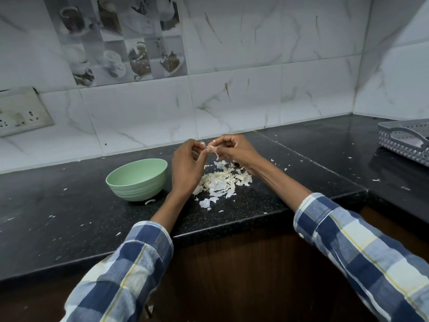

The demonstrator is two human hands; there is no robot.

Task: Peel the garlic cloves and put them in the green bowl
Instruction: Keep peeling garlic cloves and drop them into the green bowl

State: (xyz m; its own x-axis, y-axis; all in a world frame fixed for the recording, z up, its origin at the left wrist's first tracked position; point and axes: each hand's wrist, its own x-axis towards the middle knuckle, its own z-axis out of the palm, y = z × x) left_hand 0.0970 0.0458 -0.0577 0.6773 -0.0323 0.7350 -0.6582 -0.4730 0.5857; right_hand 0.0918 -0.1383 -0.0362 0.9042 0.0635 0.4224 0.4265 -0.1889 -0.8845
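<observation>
A garlic clove (210, 148) with loose skin hanging from it is pinched between both hands above the black counter. My left hand (186, 167) holds it from the left with curled fingers. My right hand (234, 149) grips it from the right, fingertips at the skin. A pile of white garlic peels (220, 182) lies on the counter below the hands. The green bowl (137, 178) stands upright to the left of my left hand; its inside is mostly hidden from this angle.
The black granite counter (69, 205) has small peel scraps scattered about and its front edge runs near my sleeves. A grey perforated basket (406, 142) sits at the far right. A wall socket plate (21, 112) is at the left on the tiled wall.
</observation>
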